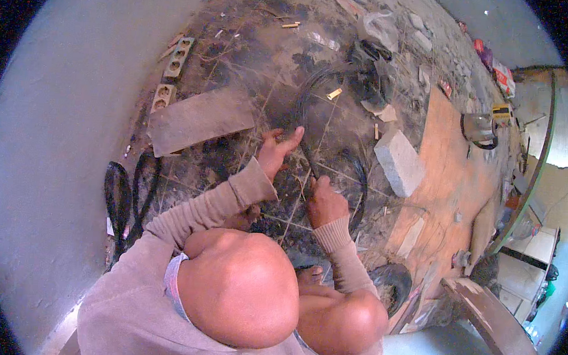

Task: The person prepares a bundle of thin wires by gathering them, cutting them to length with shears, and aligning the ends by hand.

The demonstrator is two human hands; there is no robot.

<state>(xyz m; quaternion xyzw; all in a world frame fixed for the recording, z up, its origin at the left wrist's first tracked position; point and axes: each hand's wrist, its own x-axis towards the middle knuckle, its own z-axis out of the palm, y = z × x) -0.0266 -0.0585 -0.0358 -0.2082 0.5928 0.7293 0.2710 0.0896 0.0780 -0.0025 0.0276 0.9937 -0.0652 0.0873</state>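
Observation:
A bundle of thin black cable (307, 91) curves across the dirty tiled floor in front of me. My right hand (328, 205) is closed around its near end, where a dark length comes out past the thumb. My left hand (276, 153) is just left of the cable, with one finger stretched toward it and the others loosely bent. That fingertip is at the cable's edge; whether it touches I cannot tell. Another stretch of black cable (363, 189) loops round to the right of my right hand.
Left of my hands lie a flat board (203, 119), socket strips (179, 59) and looped black cable (119, 197) by the wall. To the right are a pale block (399, 163), a wooden sheet (442, 158) and a metal kettle (479, 129). A black bag (376, 72) sits farther off.

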